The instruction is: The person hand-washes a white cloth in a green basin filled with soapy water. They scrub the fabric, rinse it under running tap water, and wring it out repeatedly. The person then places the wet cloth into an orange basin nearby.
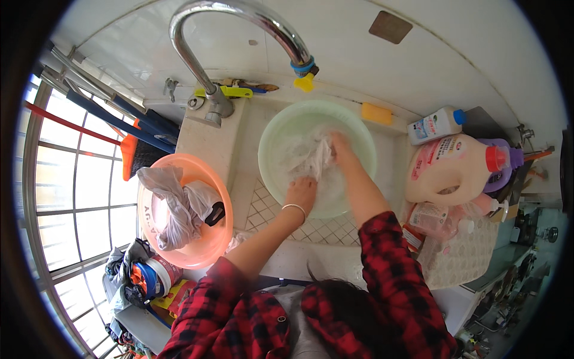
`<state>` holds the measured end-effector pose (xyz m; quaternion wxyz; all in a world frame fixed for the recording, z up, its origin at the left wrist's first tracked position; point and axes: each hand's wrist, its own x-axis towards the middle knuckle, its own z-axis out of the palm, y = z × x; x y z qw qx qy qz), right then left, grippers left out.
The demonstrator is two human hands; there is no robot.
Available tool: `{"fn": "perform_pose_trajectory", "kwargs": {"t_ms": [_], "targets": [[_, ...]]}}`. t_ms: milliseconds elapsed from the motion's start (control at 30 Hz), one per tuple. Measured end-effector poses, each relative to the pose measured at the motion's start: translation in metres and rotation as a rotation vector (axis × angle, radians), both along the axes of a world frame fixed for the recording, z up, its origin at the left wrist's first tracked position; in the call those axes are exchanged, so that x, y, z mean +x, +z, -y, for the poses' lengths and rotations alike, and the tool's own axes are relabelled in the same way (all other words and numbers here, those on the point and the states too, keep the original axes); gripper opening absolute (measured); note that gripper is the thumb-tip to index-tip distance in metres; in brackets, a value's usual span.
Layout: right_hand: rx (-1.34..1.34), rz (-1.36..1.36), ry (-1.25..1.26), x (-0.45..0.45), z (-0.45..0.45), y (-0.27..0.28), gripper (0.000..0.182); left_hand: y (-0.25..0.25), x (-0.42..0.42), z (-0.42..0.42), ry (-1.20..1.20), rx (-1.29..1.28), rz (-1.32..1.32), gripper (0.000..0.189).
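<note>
A pale green plastic basin (267,179) of cloudy, sudsy water stands in the laundry sink (254,117). In the water lies a wet white cloth (317,157), bunched between my hands. My left hand (303,190), with a bracelet at its wrist, grips the cloth's near end at the water's surface. My right hand (339,147) is closed around its far right side, its fingers partly blurred and hidden by the cloth and suds.
A chrome faucet (242,10) arches over the sink. An orange basin (223,188) at left holds wrung grey-white garments (181,206). A yellow sponge (376,113) lies on the back ledge. Detergent bottles (444,168) crowd the right side. Brushes (231,91) lie behind the faucet.
</note>
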<state>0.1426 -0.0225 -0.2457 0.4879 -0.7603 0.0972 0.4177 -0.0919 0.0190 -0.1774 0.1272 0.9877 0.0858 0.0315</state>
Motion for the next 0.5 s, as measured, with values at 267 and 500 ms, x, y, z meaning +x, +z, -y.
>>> {"fn": "perform_pose_trajectory", "kwargs": {"t_ms": [267, 500], "targets": [[0.198, 0.619, 0.601, -0.079, 0.100, 0.098, 0.055, 0.001, 0.060, -0.032, 0.227, -0.480, -0.661, 0.040], [-0.348, 0.756, 0.795, -0.101, 0.038, 0.015, 0.039, -0.042, 0.059, -0.041, 0.121, -0.406, -0.610, 0.040]]}}
